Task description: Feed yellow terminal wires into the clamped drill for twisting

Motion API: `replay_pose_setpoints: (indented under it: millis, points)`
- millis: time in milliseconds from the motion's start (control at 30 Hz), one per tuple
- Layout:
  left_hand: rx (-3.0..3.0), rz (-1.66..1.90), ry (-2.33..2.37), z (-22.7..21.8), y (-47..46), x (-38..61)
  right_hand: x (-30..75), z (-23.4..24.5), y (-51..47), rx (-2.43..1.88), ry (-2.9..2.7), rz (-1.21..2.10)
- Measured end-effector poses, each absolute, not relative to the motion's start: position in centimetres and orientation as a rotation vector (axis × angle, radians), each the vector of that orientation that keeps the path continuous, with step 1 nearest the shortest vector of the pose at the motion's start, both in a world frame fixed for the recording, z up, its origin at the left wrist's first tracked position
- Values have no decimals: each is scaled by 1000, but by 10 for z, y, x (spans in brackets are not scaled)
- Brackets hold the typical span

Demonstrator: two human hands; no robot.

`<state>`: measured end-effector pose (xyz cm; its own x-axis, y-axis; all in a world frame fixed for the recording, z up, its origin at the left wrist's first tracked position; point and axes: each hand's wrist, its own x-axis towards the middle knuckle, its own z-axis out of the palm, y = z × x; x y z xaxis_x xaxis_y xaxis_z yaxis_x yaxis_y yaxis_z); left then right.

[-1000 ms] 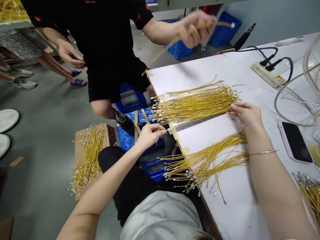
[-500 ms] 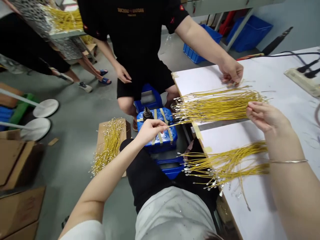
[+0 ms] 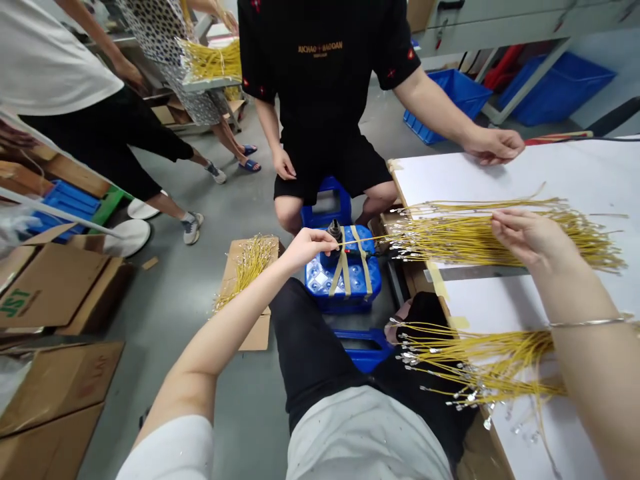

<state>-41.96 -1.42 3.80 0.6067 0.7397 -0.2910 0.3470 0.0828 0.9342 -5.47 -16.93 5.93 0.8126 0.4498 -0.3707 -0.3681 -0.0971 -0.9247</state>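
Your left hand (image 3: 313, 248) reaches out toward 12 o'clock, narrowed to a pinch on a single yellow wire (image 3: 363, 240) that runs toward 3 o'clock to the wire bundle. The pinch sits just beside a black drill chuck (image 3: 335, 231), which stands on a blue plastic crate (image 3: 345, 283) strapped with tan tape (image 3: 361, 267).

Your right hand (image 3: 530, 235) is at 2 o'clock, its fingers curled over a fan of yellow wires (image 3: 575, 243) on the white counter (image 3: 575, 167). Whether it grips them or only rests there, you can't tell. A steel ruler (image 3: 475, 272) lies under and just below the fan. A second bunch of yellow wires (image 3: 480, 367) with metal terminals lies at 3 to 4 o'clock.

On the floor at 11 o'clock, a cardboard sheet (image 3: 250, 320) carries another pile of yellow wires (image 3: 247, 267). At 12 o'clock a co-worker in a black T-shirt (image 3: 320, 60) sits facing you, one hand (image 3: 493, 145) on the counter.
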Motion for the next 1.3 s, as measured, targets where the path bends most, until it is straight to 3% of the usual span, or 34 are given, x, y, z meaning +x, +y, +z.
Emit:
replay_pose_setpoints:
  millis: [700, 1300]
  points:
    - [1702, 471, 854, 8, 50, -417, -53, 33, -115, -1509, -80, 695]
    - [2480, 722, 930, 0, 35, -416, -49, 24, -119, -1506, -135, 638]
